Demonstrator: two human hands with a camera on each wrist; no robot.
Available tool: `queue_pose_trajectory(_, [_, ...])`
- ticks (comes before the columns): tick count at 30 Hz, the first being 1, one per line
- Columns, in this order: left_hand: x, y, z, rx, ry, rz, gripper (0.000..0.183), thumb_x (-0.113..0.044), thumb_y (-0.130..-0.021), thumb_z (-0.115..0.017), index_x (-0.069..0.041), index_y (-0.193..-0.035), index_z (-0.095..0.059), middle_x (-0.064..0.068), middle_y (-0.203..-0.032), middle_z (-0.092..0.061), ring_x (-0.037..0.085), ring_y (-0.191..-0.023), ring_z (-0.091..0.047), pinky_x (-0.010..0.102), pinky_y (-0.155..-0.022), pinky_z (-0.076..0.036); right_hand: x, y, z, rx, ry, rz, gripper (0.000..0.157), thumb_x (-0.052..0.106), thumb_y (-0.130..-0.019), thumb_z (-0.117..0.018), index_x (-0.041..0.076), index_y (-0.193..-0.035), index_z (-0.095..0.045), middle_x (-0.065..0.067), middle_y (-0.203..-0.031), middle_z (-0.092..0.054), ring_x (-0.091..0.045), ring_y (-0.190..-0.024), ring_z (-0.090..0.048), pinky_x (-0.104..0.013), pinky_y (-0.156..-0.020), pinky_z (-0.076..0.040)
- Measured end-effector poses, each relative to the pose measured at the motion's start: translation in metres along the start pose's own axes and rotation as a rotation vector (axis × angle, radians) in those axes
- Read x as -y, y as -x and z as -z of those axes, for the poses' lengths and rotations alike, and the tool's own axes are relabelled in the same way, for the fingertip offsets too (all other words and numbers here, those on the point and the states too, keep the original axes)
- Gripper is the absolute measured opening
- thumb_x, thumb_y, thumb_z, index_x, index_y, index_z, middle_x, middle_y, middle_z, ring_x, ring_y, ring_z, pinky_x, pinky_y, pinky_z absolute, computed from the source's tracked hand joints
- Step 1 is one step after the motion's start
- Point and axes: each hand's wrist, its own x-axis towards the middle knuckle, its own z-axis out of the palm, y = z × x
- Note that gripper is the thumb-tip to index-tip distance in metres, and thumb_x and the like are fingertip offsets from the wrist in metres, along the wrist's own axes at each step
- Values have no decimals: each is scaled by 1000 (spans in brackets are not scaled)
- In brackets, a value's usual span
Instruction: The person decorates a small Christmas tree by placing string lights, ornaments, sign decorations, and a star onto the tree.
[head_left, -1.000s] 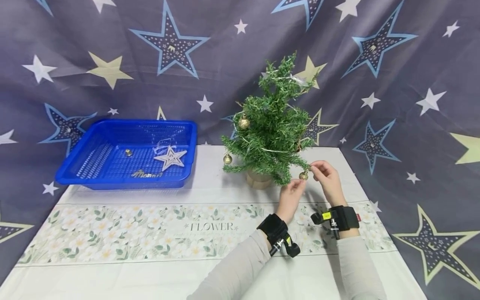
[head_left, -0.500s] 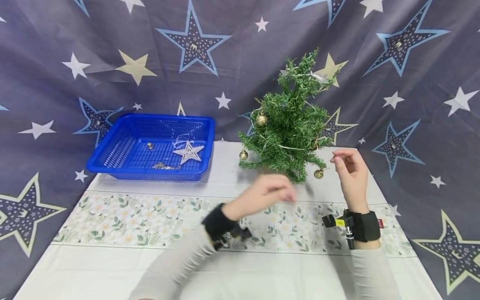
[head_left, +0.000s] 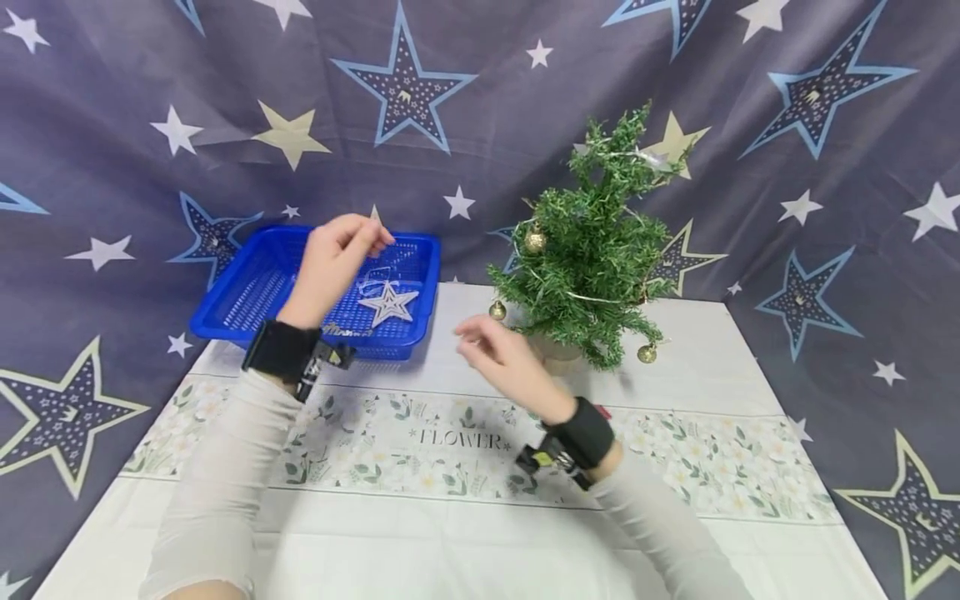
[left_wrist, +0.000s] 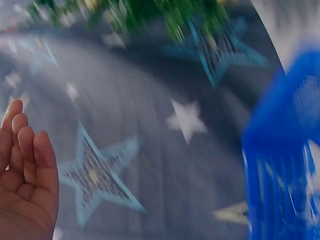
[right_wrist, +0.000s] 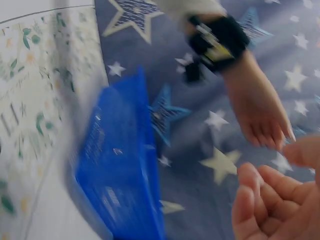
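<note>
Over the blue plastic basket (head_left: 429, 292) hangs my left hand (head_left: 330, 262), its fingers loosely bent and nothing in them. In the left wrist view its fingers (left_wrist: 45, 160) look relaxed, beside the blurred basket. My right hand (head_left: 510, 362) is above the table, left of the small green Christmas tree (head_left: 600, 258), also holding nothing; its fingers (right_wrist: 250, 175) are loosely bent in the right wrist view. Inside the basket lie a white star ornament (head_left: 388, 305) and gold lettering (head_left: 345, 330). Gold ball ornaments hang on the tree: one upper left (head_left: 535, 241), one lower left (head_left: 497, 310), one lower right (head_left: 647, 353).
A white tablecloth (head_left: 450, 533) with a floral band covers the table. Behind it hangs a dark curtain (head_left: 495, 125) with stars. A pale garland (head_left: 600, 297) winds round the tree, which stands on a round base partly behind my right hand.
My left hand has swung left from the tree to above the basket. My right hand has left the lower right ball and moved left across the table; that ball stays hanging. The head view has shifted.
</note>
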Motion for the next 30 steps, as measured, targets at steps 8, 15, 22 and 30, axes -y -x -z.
queue_pose_trajectory(8, [78,-51,33,29,-303,145,45,-45,-99,-50,-6,-101,-71,7,-89,-69,8,-74,-54,23,-69,-39,-22,-70,-65,37,266,-253,43,37,-103,-42,4,-131,-46,-12,-104,-71,-21,-85,-69,-29,-69,-56])
queue_pose_trajectory(15, [156,-79,52,126,-652,197,37,-31,-96,-54,3,-101,-70,25,-97,-69,39,-87,-61,50,-79,-46,-51,-107,-91,14,351,-514,59,44,-103,-38,-3,-139,-35,-24,-119,-66,-33,-104,-69,-42,-88,-56])
queue_pose_trajectory(22, [199,-83,61,207,-849,277,25,-21,-89,-60,2,-92,-69,28,-101,-68,46,-94,-63,58,-82,-48,-67,-119,-104,-114,126,-569,54,40,-103,-39,-7,-130,-46,-25,-118,-64,-34,-110,-65,-44,-93,-53])
queue_pose_trajectory(30, [225,-62,64,320,-957,425,23,-18,-84,-70,3,-94,-70,31,-110,-67,51,-97,-63,61,-79,-52,-66,-121,-116,-187,-13,-578,48,38,-103,-38,-4,-117,-57,-22,-114,-67,-31,-110,-64,-42,-98,-50])
